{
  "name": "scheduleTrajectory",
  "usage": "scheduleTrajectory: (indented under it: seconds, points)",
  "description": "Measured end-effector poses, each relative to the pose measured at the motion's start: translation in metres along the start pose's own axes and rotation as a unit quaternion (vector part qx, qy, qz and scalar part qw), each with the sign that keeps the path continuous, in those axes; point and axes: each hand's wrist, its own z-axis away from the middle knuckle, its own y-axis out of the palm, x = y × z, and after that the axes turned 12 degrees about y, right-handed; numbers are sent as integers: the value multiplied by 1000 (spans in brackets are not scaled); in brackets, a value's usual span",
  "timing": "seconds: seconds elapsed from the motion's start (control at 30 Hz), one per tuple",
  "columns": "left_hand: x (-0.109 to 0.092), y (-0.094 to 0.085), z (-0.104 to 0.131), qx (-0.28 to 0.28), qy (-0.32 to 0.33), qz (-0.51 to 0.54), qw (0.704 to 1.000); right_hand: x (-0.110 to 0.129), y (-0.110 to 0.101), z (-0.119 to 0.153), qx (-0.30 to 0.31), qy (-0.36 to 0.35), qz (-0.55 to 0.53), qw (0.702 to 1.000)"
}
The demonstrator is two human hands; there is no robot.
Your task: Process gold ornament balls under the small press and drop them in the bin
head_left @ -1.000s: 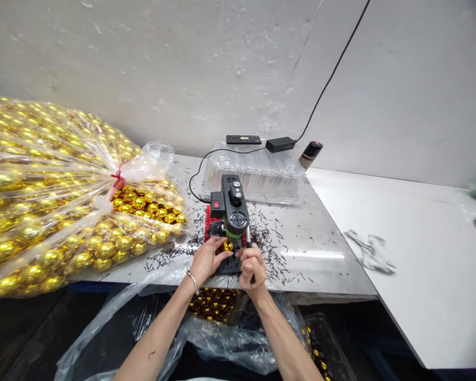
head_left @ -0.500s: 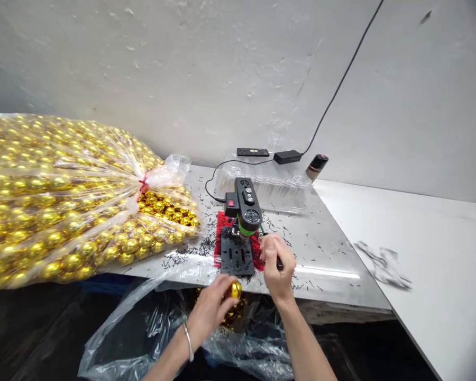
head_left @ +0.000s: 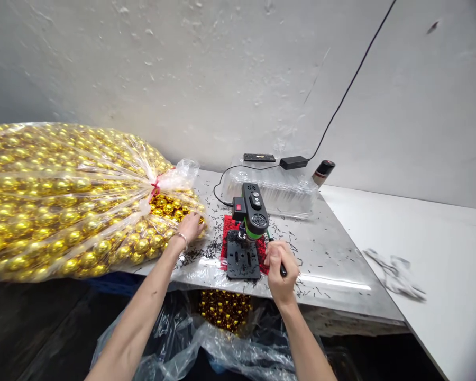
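My left hand (head_left: 191,226), with a bracelet at the wrist, reaches into the opening of a big clear plastic bag (head_left: 115,180) of shiny gold balls (head_left: 168,207). Its fingers are curled down among the balls at the bag's right end; what lies under the fingertips is hidden. My right hand (head_left: 282,267) is closed round the black handle (head_left: 283,271) of a lever on the small black bench press (head_left: 255,211). Beneath the press head lies a black slotted base plate (head_left: 243,256) on a red mat (head_left: 227,238); no ball shows on the plate.
Small black bits litter the metal table (head_left: 333,254). Behind the press stand a clear plastic tray (head_left: 273,193), a power adapter (head_left: 294,162) and a spray can (head_left: 323,172). Gloves (head_left: 396,272) lie at right. Below the front edge, a plastic-lined container (head_left: 206,338) holds gold balls.
My left hand has moved from above the lined container, where it held a gold ball, up and left to the bag; that ball is out of its grip. My right hand stays on the lever.
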Motion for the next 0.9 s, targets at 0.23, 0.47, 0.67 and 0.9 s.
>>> scheduleTrajectory:
  seconds: [0.23, 0.47, 0.67, 0.9]
  points:
    - [12, 27, -31, 82, -25, 19, 996, -5, -1, 4, 3, -15, 18, 1000]
    - [20, 22, -29, 46, -23, 46, 998, -5, 0, 4, 3, -16, 25, 1000]
    - [20, 5, -18, -30, -75, 131, 988, -6, 0, 5, 6, -33, 23, 999]
    - [0, -21, 38, -134, -215, 691, 677, -10, 0, 7, 4, -32, 15, 999]
